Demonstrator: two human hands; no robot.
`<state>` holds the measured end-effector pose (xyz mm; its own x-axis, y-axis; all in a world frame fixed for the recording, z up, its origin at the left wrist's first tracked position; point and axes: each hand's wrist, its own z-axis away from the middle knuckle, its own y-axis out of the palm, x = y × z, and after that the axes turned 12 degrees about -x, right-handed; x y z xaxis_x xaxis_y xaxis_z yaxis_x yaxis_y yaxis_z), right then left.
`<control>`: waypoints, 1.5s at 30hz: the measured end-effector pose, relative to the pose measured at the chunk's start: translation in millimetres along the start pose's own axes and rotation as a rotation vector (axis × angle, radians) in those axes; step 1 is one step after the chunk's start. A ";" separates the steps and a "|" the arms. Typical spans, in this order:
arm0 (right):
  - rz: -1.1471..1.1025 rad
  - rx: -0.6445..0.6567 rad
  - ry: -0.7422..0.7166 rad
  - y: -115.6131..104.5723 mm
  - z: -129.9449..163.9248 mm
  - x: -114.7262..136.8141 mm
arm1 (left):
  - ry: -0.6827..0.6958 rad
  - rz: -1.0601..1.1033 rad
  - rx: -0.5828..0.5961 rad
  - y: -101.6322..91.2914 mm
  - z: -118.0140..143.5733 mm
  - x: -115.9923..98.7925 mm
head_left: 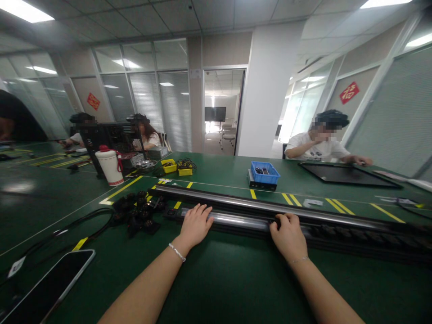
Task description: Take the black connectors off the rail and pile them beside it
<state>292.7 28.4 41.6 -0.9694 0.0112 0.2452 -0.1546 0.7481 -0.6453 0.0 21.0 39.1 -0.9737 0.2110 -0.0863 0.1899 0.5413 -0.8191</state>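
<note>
My left hand (196, 224) lies with its fingers stretched out over the left part of a long dark metal rail (236, 221) with a shiny strip along its top. Farther right, my right hand (289, 234) is closed, thumb and fingers pinching a small black part (274, 221) on that same rail. What exactly the part is, the fingers hide. Just behind runs a second, longer rail (229, 201), parallel to the first. To the left of the rails is a heap of black parts (138, 209) with cables.
A phone (50, 288) lies at the front left. Beyond the rails stand a white cup (110, 166), yellow bins (168, 166) and a blue basket (265, 172). One person (319, 144) sits across at the right beside a flat black panel (347, 174); others sit at the left.
</note>
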 end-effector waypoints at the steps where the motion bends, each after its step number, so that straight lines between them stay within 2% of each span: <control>1: -0.010 0.003 -0.021 0.7 0.9 1.4 | 0.000 -0.002 -0.001 0.2 0.1 0.0; 5: -0.045 -0.001 -0.083 3.0 3.7 4.9 | 0.000 -0.007 0.001 0.0 0.2 -0.1; 10: -0.073 0.005 -0.082 1.2 4.3 3.9 | 0.009 0.000 -0.006 -1.2 0.2 -0.5; 18: -0.227 0.041 -0.159 0.3 7.0 7.2 | 0.007 0.002 0.002 -1.7 0.2 0.1; 28: -0.249 0.062 -0.188 -3.2 7.4 9.7 | 0.008 -0.007 0.007 -1.8 -0.2 -0.9; 36: -0.346 0.014 -0.215 1.4 9.0 7.3 | 0.013 -0.016 -0.005 -0.7 -0.5 -1.4; 45: -0.461 0.100 -0.257 -3.6 10.6 10.7 | 0.016 -0.017 -0.015 1.1 -0.7 -2.5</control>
<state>280.9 18.8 38.9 -0.8104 -0.4756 0.3422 -0.5803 0.5703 -0.5814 2.7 21.7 38.8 -0.9746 0.2150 -0.0633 0.1756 0.5567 -0.8119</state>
